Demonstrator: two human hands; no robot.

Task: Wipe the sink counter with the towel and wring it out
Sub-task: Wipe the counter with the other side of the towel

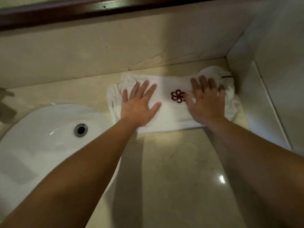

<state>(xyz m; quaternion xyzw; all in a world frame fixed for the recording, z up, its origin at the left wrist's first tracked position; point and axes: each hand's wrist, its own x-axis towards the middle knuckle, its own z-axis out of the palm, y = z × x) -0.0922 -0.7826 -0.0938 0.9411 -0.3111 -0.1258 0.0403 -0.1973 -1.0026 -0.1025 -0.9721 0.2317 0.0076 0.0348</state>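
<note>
Both palms pressing flat, fingers spread, gripping nothing: left hand point(138, 106) and right hand point(207, 102) on towel point(171, 112), lying lengthwise left-to-right along counter point(172, 162) back corner, right of sink point(49, 129).

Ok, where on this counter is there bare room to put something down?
Bare counter between the forearms, in front of the towel, and behind the sink. Crowded: the right back corner, where left hand and right hand press the towel.

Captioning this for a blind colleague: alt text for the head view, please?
Left hand and right hand press flat on a white towel with a dark red flower logo, on a beige stone counter beside a white oval sink.
</note>
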